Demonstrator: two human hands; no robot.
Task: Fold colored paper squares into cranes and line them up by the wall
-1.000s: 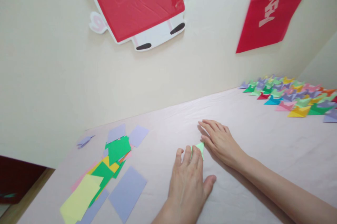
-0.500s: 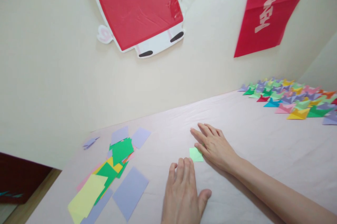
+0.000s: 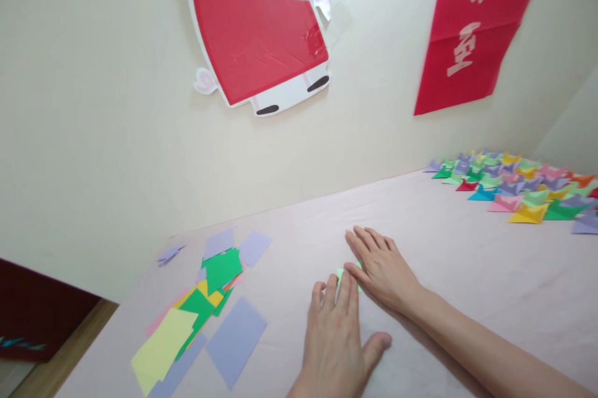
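Note:
A small light green paper square lies flat on the pale tabletop, mostly covered by fingers. My left hand rests palm down, its fingertips over the square's near part and its thumb stretched out to the right. From the right, my right hand lies flat with fingers extended, its thumb touching the square. Neither hand grips anything; the fingers of both are outstretched.
Left of my hands lie loose coloured paper sheets, among them a yellow sheet, a purple sheet and a green sheet. Rows of folded paper pieces stand at the right back. A wall borders the table.
My left hand has moved up and right, its fingertips now over the green square. My right thumb covers more of it. The camera view has shifted slightly.

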